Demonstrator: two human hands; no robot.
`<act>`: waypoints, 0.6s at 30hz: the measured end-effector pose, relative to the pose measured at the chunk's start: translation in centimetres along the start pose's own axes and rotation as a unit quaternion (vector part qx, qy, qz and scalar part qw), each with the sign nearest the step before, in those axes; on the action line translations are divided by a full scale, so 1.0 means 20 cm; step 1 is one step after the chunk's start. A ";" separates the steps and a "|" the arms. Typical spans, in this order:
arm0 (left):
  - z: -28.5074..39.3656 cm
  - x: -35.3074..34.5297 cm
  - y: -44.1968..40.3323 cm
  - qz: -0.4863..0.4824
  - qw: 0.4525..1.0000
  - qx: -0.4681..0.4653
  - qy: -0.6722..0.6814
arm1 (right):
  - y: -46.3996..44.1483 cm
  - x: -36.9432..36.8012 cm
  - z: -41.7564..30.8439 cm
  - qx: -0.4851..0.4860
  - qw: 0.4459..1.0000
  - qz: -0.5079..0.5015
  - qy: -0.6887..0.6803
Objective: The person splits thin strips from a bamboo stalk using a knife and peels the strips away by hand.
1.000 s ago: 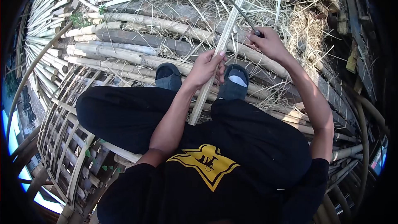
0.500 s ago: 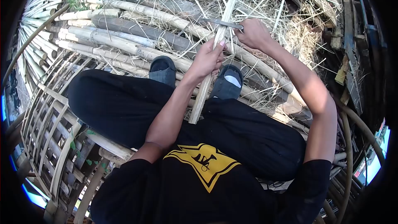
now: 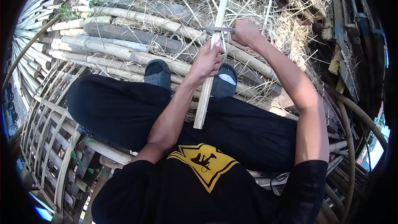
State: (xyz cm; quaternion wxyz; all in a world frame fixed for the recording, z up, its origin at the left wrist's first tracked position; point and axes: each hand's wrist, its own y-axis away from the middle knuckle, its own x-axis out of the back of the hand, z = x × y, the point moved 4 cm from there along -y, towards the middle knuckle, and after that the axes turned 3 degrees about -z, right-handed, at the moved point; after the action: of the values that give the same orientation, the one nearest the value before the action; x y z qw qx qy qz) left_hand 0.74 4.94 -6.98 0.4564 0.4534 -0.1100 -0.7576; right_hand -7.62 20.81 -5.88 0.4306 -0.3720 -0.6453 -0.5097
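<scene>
My left hand gripping a pale strip, my right hand clenched on a knife crossing it

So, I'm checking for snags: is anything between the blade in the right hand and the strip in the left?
Nothing visible is. The blade from the right hand crosses directly over the pale strip, just beyond the left hand. The loose straw-like shavings lie around and below.
</scene>
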 end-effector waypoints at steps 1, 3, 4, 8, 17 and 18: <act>0.00 0.01 0.00 0.004 1.000 -0.001 0.005 | -0.04 -0.03 0.00 0.016 1.000 -0.019 0.001; 0.01 0.04 0.00 0.013 1.000 -0.009 0.005 | -0.12 -0.06 0.01 0.037 0.999 -0.015 0.011; 0.01 0.05 -0.01 0.014 1.000 -0.006 0.017 | -0.15 -0.07 0.03 0.039 0.999 -0.012 0.010; 0.00 0.04 -0.02 0.016 0.999 0.011 0.028 | -0.16 -0.10 0.07 0.034 0.999 -0.030 0.029; 0.02 0.00 0.03 -0.038 0.996 0.030 0.080 | -0.17 0.01 0.30 -0.021 0.998 -0.028 0.059; 0.02 -0.04 0.06 -0.045 0.996 0.031 0.066 | -0.20 0.07 0.36 -0.048 0.997 0.002 0.059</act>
State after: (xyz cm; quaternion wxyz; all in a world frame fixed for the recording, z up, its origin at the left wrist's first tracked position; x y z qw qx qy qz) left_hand 1.34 4.78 -5.61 0.4139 0.5213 -0.0826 -0.7417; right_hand -13.12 27.14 -6.64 0.4503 -0.3632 -0.5927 -0.5604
